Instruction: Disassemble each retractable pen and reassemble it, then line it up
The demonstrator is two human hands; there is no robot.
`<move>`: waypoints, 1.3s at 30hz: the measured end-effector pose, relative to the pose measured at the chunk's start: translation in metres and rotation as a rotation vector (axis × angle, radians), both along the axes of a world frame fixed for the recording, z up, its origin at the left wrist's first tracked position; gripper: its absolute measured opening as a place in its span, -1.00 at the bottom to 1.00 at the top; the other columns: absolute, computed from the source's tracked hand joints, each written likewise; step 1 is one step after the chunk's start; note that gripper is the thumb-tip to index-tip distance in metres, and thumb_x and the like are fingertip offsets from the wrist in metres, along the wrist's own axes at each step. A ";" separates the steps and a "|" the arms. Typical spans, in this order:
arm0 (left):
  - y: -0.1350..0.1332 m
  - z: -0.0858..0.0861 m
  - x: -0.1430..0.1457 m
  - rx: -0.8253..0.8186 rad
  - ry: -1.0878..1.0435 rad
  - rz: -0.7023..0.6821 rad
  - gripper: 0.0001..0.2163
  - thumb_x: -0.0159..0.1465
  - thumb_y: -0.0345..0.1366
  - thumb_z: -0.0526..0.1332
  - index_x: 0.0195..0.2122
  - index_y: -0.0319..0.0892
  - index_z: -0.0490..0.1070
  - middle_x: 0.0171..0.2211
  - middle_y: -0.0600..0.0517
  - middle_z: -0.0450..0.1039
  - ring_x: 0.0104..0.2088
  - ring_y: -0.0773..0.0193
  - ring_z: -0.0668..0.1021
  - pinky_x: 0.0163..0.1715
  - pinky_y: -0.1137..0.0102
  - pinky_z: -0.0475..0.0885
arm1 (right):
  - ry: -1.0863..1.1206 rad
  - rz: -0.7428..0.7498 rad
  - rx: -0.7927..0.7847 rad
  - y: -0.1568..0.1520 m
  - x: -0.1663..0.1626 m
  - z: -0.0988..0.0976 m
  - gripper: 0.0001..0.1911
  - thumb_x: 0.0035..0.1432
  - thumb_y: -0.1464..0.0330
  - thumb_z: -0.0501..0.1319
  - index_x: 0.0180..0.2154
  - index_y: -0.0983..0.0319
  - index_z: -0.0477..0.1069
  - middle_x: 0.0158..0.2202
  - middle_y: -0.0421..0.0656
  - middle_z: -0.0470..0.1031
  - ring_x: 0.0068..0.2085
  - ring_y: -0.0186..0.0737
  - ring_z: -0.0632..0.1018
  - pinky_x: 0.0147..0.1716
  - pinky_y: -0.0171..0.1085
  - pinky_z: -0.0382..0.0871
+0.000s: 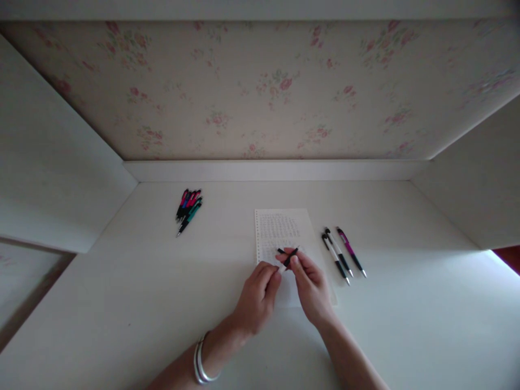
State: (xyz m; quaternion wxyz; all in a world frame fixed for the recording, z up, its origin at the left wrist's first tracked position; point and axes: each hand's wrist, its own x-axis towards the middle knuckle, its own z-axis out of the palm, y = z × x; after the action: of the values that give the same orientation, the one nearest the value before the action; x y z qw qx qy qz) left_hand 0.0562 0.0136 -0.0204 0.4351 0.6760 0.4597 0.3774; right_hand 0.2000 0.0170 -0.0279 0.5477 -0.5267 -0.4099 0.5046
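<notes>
Both hands meet over a sheet of handwritten paper (280, 225). My left hand (258, 298) is closed around the white barrel of a black-and-white pen (288, 258). The fingers of my right hand (312, 287) pinch the pen's black grip, whose tip points up and to the right. A second small dark piece (280, 250) sticks out by the right fingertips; what it belongs to is partly hidden. Just right of the paper lie two white-and-black pens (335, 259) and a purple-and-black pen (350, 250), their silver tips toward me.
A pile of several pens (189, 208) in pink, blue and green lies at the back left of the white desk (162, 292). White side panels stand left and right, with a floral wall (244, 92) behind. A silver bracelet (199, 362) circles my left wrist.
</notes>
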 end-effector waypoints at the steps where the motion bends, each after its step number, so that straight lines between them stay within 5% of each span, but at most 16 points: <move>1: 0.000 0.000 0.000 0.006 -0.007 -0.011 -0.75 0.45 -0.23 -0.02 -0.23 -0.17 0.41 -0.26 -0.03 0.45 -0.24 0.24 0.48 -0.17 0.36 0.37 | -0.004 -0.004 0.003 0.000 0.000 0.001 -0.70 0.28 0.13 0.19 -0.08 0.12 0.54 -0.17 -0.11 0.61 -0.19 -0.17 0.53 -0.09 -0.15 0.37; 6: -0.002 -0.005 0.000 -0.042 -0.060 -0.009 -0.73 0.46 -0.22 -0.03 0.05 -0.16 0.35 -0.06 -0.10 0.49 -0.09 0.19 0.51 -0.05 0.30 0.38 | -0.020 0.002 0.011 0.001 -0.001 0.005 -0.71 0.28 0.12 0.18 -0.13 0.13 0.55 -0.18 -0.11 0.61 -0.22 -0.19 0.53 -0.13 -0.17 0.39; 8: -0.004 -0.007 0.000 -0.099 -0.064 -0.004 -0.72 0.42 -0.18 0.06 0.09 -0.16 0.29 -0.09 -0.09 0.51 -0.17 0.21 0.54 -0.15 0.34 0.42 | -0.014 0.009 0.006 0.000 -0.001 0.005 -0.71 0.28 0.13 0.18 -0.13 0.14 0.54 -0.18 -0.10 0.61 -0.19 -0.17 0.53 -0.11 -0.16 0.38; 12: -0.004 -0.005 0.000 -0.133 -0.059 -0.001 -0.76 0.37 -0.17 0.16 -0.02 -0.16 0.30 -0.23 0.00 0.51 -0.26 0.25 0.53 -0.23 0.39 0.41 | -0.005 0.011 -0.014 0.000 -0.001 0.005 -0.69 0.27 0.12 0.18 -0.12 0.16 0.53 -0.18 -0.08 0.61 -0.17 -0.14 0.53 -0.09 -0.14 0.37; 18: 0.000 0.001 0.001 -0.040 -0.014 0.002 -0.74 0.46 -0.23 -0.04 -0.24 -0.17 0.38 -0.28 -0.02 0.46 -0.26 0.24 0.49 -0.17 0.35 0.37 | -0.001 0.010 -0.016 0.000 -0.002 0.003 -0.69 0.27 0.12 0.19 -0.11 0.15 0.53 -0.17 -0.09 0.61 -0.20 -0.16 0.53 -0.10 -0.15 0.38; 25: -0.001 -0.001 0.000 -0.045 -0.094 0.010 -0.77 0.42 -0.23 0.07 0.05 -0.14 0.30 -0.02 -0.09 0.44 -0.03 0.18 0.48 -0.01 0.31 0.34 | -0.022 0.010 -0.020 0.000 -0.001 0.005 -0.69 0.27 0.11 0.18 -0.11 0.14 0.52 -0.19 -0.11 0.60 -0.22 -0.17 0.53 -0.10 -0.15 0.38; 30: -0.003 -0.004 0.000 -0.100 -0.047 0.030 -0.83 0.38 -0.19 0.14 -0.13 -0.17 0.32 -0.26 0.00 0.45 -0.27 0.24 0.49 -0.22 0.38 0.38 | -0.041 0.016 -0.024 0.000 -0.001 0.007 -0.69 0.27 0.11 0.17 -0.12 0.15 0.53 -0.17 -0.10 0.61 -0.21 -0.18 0.53 -0.10 -0.16 0.38; 39: 0.001 0.003 0.001 -0.029 -0.025 0.000 -0.75 0.46 -0.24 -0.04 -0.23 -0.17 0.39 -0.26 -0.02 0.44 -0.22 0.23 0.48 -0.14 0.35 0.36 | -0.006 0.021 -0.014 0.001 -0.002 0.004 -0.70 0.28 0.13 0.18 -0.10 0.16 0.52 -0.17 -0.08 0.61 -0.21 -0.16 0.54 -0.13 -0.15 0.40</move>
State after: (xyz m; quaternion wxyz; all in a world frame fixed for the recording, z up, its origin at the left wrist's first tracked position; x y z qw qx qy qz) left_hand 0.0570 0.0142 -0.0169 0.4505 0.6649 0.4596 0.3790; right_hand 0.1985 0.0178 -0.0240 0.5375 -0.5278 -0.4134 0.5115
